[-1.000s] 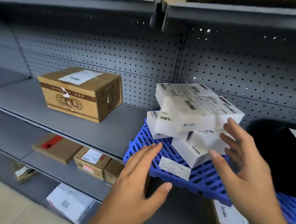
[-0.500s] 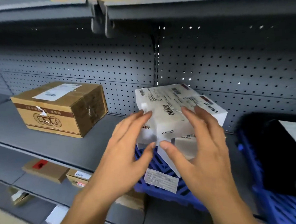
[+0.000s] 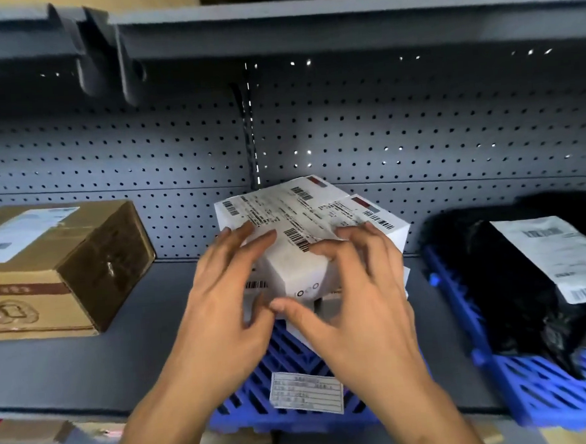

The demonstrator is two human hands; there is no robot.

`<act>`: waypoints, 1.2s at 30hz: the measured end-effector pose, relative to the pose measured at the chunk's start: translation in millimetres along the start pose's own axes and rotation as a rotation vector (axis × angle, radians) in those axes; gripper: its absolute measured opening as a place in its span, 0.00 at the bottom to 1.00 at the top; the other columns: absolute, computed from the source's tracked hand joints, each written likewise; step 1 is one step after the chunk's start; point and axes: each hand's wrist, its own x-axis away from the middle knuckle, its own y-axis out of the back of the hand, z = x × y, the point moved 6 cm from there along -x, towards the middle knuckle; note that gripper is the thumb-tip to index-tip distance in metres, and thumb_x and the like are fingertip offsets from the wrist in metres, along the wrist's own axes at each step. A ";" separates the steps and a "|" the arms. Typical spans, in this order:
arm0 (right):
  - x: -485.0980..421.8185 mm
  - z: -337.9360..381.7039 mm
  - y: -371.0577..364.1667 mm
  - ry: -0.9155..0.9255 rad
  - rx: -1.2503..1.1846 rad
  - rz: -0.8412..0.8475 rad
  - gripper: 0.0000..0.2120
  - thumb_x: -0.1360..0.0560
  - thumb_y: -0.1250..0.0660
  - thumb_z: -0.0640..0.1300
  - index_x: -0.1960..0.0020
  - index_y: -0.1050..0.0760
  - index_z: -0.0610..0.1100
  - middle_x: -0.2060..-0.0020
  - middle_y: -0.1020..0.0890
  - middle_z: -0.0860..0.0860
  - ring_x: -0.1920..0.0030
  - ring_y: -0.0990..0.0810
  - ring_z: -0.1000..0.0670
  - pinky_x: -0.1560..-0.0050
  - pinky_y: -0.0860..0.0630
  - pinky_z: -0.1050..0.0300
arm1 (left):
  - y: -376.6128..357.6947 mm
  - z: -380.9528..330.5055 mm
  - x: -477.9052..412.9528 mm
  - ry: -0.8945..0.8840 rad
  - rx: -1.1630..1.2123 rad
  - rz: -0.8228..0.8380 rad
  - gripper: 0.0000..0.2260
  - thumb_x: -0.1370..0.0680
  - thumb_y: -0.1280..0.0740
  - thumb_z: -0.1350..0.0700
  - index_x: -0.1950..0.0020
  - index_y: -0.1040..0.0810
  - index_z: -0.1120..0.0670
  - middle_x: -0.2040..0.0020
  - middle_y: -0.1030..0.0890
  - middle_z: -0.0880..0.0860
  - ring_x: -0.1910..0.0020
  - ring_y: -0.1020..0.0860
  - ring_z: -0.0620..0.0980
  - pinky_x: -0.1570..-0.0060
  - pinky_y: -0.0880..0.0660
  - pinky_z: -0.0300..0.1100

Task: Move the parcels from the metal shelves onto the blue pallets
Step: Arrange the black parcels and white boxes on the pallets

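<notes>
A stack of white parcels with barcode labels stands on a small blue pallet [image 3: 254, 395] on the grey metal shelf [image 3: 148, 354]. Both my hands are on the top white parcel [image 3: 283, 205]. My left hand [image 3: 222, 315] lies on its left side with fingers spread over the label. My right hand [image 3: 362, 307] covers its right side, thumb at the front lower corner. The lower white parcels are mostly hidden behind my hands. A brown cardboard parcel [image 3: 64, 263] sits on the bare shelf to the left.
A second blue pallet [image 3: 535, 389] at the right carries a black bagged parcel [image 3: 514, 277] with a white label. Perforated back panel [image 3: 417, 138] behind; the upper shelf [image 3: 341, 23] overhangs. More cardboard [image 3: 26, 432] shows on the shelf below.
Both hands have moved forward and up from above the pallet's front onto the top white parcel. My view has risen and shifted right.
</notes>
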 end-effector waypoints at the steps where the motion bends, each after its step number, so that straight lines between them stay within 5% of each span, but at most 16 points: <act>1: -1.1 0.5 0.2 0.004 -0.002 -0.016 0.33 0.32 0.36 0.78 0.35 0.31 0.59 0.31 0.36 0.58 0.22 0.41 0.51 0.38 0.22 0.40 | -0.3 0.2 -1.6 -0.006 0.002 -0.001 0.34 0.27 0.32 0.65 0.24 0.32 0.42 0.24 0.35 0.38 0.20 0.43 0.42 0.28 0.49 0.24; 6: -1.5 0.3 -0.5 0.045 -0.004 -0.072 0.28 0.31 0.34 0.69 0.37 0.30 0.55 0.33 0.34 0.55 0.24 0.38 0.50 0.36 0.23 0.47 | -2.9 -0.3 -11.0 -0.041 0.025 -0.010 0.33 0.28 0.33 0.67 0.26 0.29 0.45 0.25 0.32 0.39 0.22 0.44 0.37 0.27 0.50 0.26; 11: 3.6 -17.9 9.3 0.040 -0.151 0.000 0.23 0.30 0.31 0.62 0.38 0.27 0.58 0.25 0.39 0.58 0.18 0.49 0.53 0.25 0.43 0.68 | 2.1 2.7 -16.6 -0.055 0.030 -0.014 0.30 0.29 0.38 0.61 0.27 0.28 0.45 0.26 0.31 0.41 0.22 0.40 0.41 0.28 0.47 0.26; 15: 7.9 -40.3 33.1 0.027 -0.214 -0.024 0.20 0.29 0.30 0.57 0.38 0.24 0.62 0.21 0.42 0.56 0.23 0.42 0.65 0.30 0.37 0.73 | 8.9 2.0 -21.0 -0.083 0.000 -0.054 0.26 0.26 0.36 0.59 0.28 0.26 0.48 0.26 0.30 0.44 0.23 0.38 0.44 0.28 0.46 0.27; 19: 6.4 -61.0 40.9 0.003 -0.264 -0.004 0.21 0.28 0.33 0.56 0.35 0.24 0.65 0.24 0.34 0.53 0.21 0.40 0.60 0.25 0.31 0.48 | 3.7 -9.1 -19.4 -0.115 0.070 -0.054 0.24 0.26 0.35 0.59 0.30 0.24 0.48 0.28 0.28 0.43 0.23 0.36 0.43 0.28 0.42 0.30; 24: 6.1 -72.9 43.6 0.038 -0.383 0.037 0.24 0.23 0.35 0.46 0.27 0.28 0.57 0.26 0.27 0.55 0.22 0.33 0.51 0.27 0.30 0.40 | -11.8 -27.8 -7.3 -0.155 0.201 -0.035 0.23 0.22 0.33 0.60 0.29 0.26 0.45 0.29 0.27 0.38 0.28 0.30 0.38 0.36 0.26 0.37; 31: 9.0 -83.9 38.3 -0.028 -0.417 0.069 0.25 0.18 0.38 0.37 0.25 0.32 0.56 0.35 0.18 0.60 0.36 0.19 0.53 0.37 0.24 0.62 | -35.6 -26.6 -4.1 -0.036 0.285 0.102 0.32 0.25 0.25 0.60 0.25 0.31 0.39 0.36 0.24 0.33 0.43 0.24 0.24 0.44 0.32 0.19; 36: 10.6 -85.9 40.0 -0.026 -0.349 0.043 0.26 0.17 0.38 0.37 0.25 0.32 0.59 0.41 0.17 0.56 0.43 0.17 0.49 0.40 0.22 0.50 | -43.5 -22.1 -5.9 -0.019 0.211 0.086 0.35 0.27 0.23 0.58 0.25 0.31 0.37 0.42 0.22 0.33 0.43 0.22 0.28 0.43 0.28 0.24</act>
